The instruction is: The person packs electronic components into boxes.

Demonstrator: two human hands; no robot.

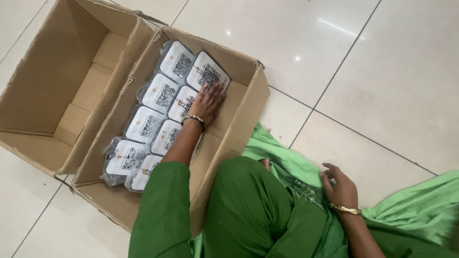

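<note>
Two rows of plastic-wrapped white packets [162,114] nearly fill the brown cardboard box [239,119]; left hand [206,102] flat, open on them, right hand [339,188] loosely open on green cloth [411,205].

Wrapped packets [165,112] lie in two rows inside the right box [241,112], left box [52,81] beside it.

1 head camera looks steeply down, near, at boxes [119,110] on the floor [373,71].

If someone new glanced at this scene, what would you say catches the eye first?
The open brown cardboard box on the pale tiled floor, lined with two rows of white plastic-wrapped packets, stands out first. The left hand lies flat on those packets. The right hand rests on bright green cloth at lower right.
</note>
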